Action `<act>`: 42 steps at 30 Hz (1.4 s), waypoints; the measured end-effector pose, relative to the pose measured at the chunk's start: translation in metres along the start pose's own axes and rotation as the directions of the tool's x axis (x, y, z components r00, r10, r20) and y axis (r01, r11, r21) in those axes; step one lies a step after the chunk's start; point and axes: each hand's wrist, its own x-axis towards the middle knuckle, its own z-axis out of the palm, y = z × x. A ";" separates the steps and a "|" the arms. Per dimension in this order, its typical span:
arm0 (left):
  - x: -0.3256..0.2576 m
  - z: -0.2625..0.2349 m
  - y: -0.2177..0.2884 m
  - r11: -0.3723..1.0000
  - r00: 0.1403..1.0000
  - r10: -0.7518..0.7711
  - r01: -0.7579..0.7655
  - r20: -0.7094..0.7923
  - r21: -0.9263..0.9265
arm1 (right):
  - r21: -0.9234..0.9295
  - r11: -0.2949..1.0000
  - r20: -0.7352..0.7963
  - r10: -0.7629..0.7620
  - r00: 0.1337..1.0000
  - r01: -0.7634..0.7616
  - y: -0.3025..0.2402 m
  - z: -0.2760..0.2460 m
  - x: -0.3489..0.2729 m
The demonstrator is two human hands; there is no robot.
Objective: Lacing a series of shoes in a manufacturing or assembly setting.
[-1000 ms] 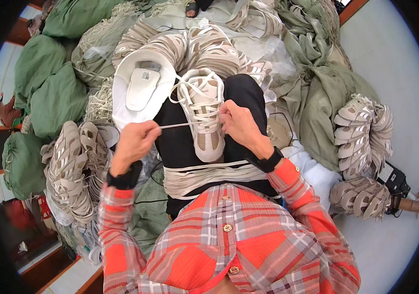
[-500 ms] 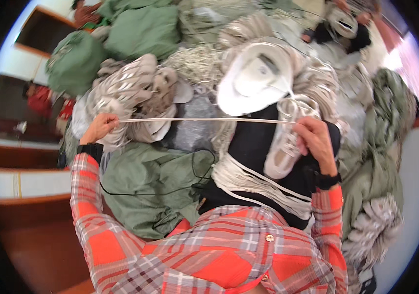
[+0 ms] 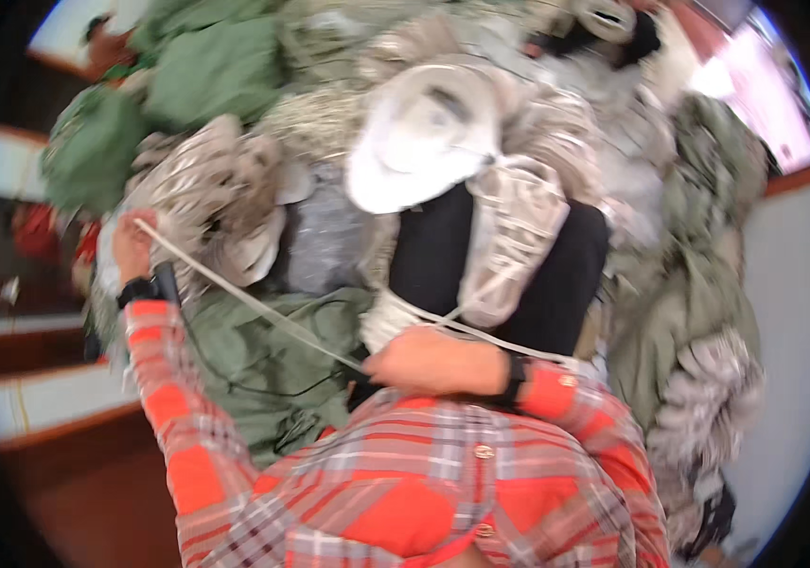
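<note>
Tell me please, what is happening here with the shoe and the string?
A person in an orange plaid shirt is lacing a pale shoe that lies on their lap. The left hand is stretched far out to the side and pulls a long white lace tight. The right hand grips the lace close to the body, below the shoe. Heaps of similar shoes and green bags lie around.
</note>
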 end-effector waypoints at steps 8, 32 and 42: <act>-0.212 0.379 -0.033 0.923 0.584 -0.368 0.138 0.723 0.358 | 0.396 0.775 -0.662 0.613 0.431 -0.493 0.042 -0.023 -0.076; -0.265 0.441 -0.094 0.580 0.492 0.186 -0.754 0.851 0.309 | 0.878 -0.061 -0.315 0.675 0.667 0.475 0.049 -0.009 -0.106; -0.244 0.446 -0.091 0.865 0.537 -0.454 0.074 0.711 0.497 | 0.743 0.458 -0.139 0.819 0.557 -0.488 0.071 -0.078 -0.105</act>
